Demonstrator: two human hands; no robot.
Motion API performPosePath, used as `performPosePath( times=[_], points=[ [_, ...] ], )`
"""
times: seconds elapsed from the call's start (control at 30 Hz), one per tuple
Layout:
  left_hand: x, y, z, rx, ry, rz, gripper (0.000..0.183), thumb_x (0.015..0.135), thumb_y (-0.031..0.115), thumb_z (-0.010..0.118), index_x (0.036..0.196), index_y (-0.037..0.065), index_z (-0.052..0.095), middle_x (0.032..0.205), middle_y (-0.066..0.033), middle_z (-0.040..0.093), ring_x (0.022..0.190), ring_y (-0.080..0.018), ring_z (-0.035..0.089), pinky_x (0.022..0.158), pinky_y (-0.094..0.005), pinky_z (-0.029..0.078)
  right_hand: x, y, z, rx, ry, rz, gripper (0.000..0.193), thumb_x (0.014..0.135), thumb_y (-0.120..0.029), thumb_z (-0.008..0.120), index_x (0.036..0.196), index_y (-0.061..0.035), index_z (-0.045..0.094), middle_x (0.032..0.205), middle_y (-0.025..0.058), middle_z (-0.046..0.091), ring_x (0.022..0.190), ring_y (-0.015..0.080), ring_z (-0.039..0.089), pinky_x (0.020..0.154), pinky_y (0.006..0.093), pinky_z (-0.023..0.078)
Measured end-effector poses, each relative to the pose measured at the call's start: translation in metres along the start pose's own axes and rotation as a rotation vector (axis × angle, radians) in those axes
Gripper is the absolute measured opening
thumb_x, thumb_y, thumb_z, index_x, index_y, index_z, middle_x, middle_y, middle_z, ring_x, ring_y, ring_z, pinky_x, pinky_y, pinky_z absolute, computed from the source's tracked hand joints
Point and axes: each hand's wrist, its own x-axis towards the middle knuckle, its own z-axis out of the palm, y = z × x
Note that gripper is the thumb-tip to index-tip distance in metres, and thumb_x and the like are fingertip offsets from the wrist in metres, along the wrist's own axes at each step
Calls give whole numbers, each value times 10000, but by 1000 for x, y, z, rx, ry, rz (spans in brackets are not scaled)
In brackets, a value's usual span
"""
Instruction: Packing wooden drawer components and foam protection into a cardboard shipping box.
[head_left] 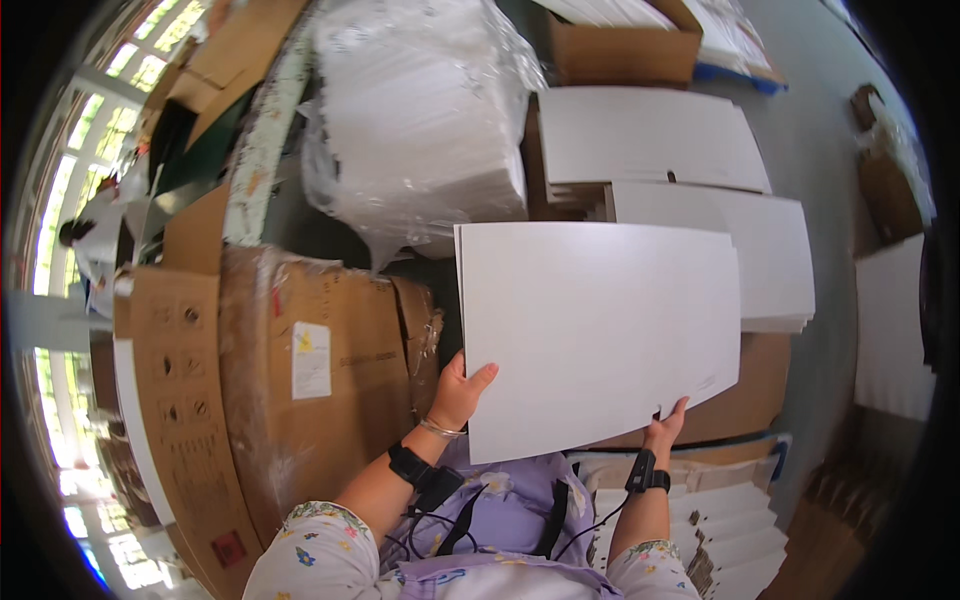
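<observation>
A stack of large white sheets [600, 320], stiff like board, is held level in front of me. My left hand [462, 393] grips its left edge, thumb on top and fingers hidden underneath. On the near right edge, my right hand [664, 424] holds the same sheets, its thumb up along the side and its other fingers mostly hidden. A small dark notch shows in the near edge beside my right hand. Just beyond lie more white boards [770, 255], piled to the right, and another white board pile [650, 135] farther back.
Cardboard cartons [340, 350] stand close on my left, one bearing a white label. A plastic-wrapped white stack [415, 120] rises at the far middle. Near my right forearm are several white folded pieces [740, 540]. An open brown box [625, 45] sits at the back; a person [100, 235] is far left.
</observation>
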Motion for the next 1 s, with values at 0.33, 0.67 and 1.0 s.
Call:
performPosePath(
  times=[0.33, 0.67, 1.0],
  points=[
    [-155, 113, -76, -88, 136, 313, 268, 802, 91, 540, 1042, -11, 481, 936, -16, 551, 808, -58, 489, 710, -217, 415, -149, -14, 78, -181, -556, 222, 467, 773, -407, 546, 1130, -115, 469, 1154, 21, 483, 1067, 227, 434, 916, 412, 339],
    [-336, 272, -214, -163, 618, 557, 245, 806, 68, 520, 1038, 19, 456, 870, -3, 541, 743, -58, 502, 650, -216, 436, -440, 87, 256, -494, -1296, 267, 473, 840, -417, 427, 1198, -114, 365, 1181, 29, 432, 1063, 207, 424, 876, 374, 373],
    [-563, 195, -412, -433, 1482, 227, 94, 751, 112, 561, 769, 23, 536, 659, -34, 533, 546, -128, 515, 468, -262, 410, -666, 304, 188, -921, -1349, 900, 282, 840, -235, 491, 1043, -41, 460, 1005, 60, 527, 925, 193, 512, 818, 333, 425]
  ],
)
